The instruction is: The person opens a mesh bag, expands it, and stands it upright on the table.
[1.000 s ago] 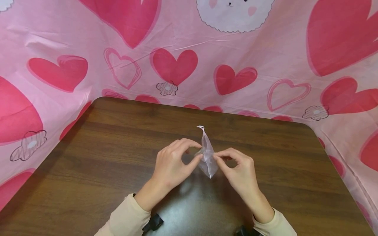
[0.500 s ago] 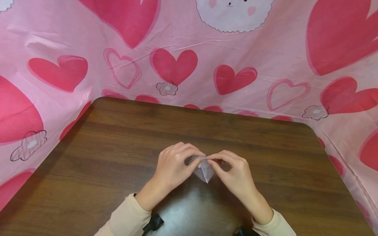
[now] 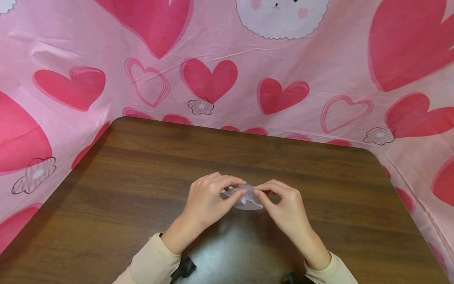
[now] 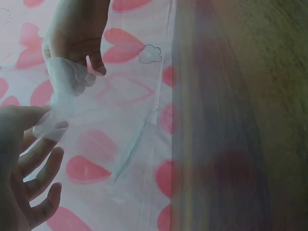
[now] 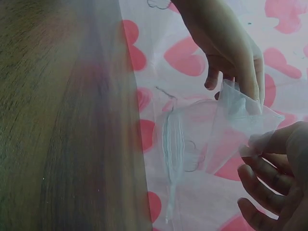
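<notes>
The left hand (image 3: 210,200) and right hand (image 3: 288,206) both pinch the sheer pouch (image 3: 250,204), which sits between their pinches; such thin material (nearly see-through) could slip free or tear if tugged unevenly.

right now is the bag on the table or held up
Held up: left hand and right hand pinch the bag, clear of the table in both wrist views.

The bag (image 3: 250,202) is whitish, the backdrop (image 3: 244,75) heart-patterned pink
</notes>
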Demonstrator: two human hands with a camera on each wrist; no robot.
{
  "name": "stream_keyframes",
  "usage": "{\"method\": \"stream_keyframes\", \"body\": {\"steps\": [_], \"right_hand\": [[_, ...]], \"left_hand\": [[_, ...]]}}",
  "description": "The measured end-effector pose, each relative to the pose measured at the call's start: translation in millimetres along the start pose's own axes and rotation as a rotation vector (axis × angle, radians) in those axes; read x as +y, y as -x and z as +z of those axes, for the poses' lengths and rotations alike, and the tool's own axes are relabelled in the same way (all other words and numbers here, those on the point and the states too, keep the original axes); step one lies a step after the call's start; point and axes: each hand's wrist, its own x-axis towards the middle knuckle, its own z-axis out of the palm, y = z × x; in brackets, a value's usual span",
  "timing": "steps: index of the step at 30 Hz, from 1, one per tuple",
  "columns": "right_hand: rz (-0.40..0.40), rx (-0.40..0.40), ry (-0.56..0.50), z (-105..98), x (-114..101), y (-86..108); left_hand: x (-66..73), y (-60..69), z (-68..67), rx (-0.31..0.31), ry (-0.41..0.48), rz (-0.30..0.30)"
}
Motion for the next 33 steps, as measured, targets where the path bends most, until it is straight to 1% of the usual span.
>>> {"method": "stream_keyframes", "body": {"steps": [3, 9, 14, 17, 19, 21, 26, 29, 33], "right_hand": [[-0.003, 0.009, -0.002, 0.5, 0.5, 0.1], [-0.01, 0.012, -0.01, 1.5, 1.7, 0.5], [0.02, -0.029, 0.029, 1.2, 1.7, 0.9], [0.033, -0.056, 0.068, 0.9, 1.7, 1.0], [0.033, -0.059, 0.087, 0.7, 1.9, 0.9], [0.029, -0.052, 0.095, 0.6, 2.3, 0.8], [0.036, -0.036, 0.094, 0.3, 3.1, 0.7], [0.037, -0.032, 0.071, 0.1, 3.1, 0.5], [0.029, -0.024, 0.046, -0.1, 3.3, 0.5]], "left_hand": [[0.2, 0.4, 0.8, -0.014, -0.002, 0.003], [0.1, 0.2, 1.0, -0.001, -0.012, -0.004], [-0.2, -1.2, -0.5, 0.028, -0.019, -0.039], [-1.0, -1.7, -1.1, 0.03, -0.019, -0.062], [-1.5, -1.4, -0.9, 0.012, -0.018, -0.074], [-1.8, -0.8, -0.5, -0.02, -0.021, -0.079], [-0.6, 0.4, 0.8, -0.108, -0.007, -0.071], [0.4, 0.9, 1.2, -0.128, 0.003, -0.057], [0.8, 1.0, 2.1, -0.126, 0.002, -0.029]]}}
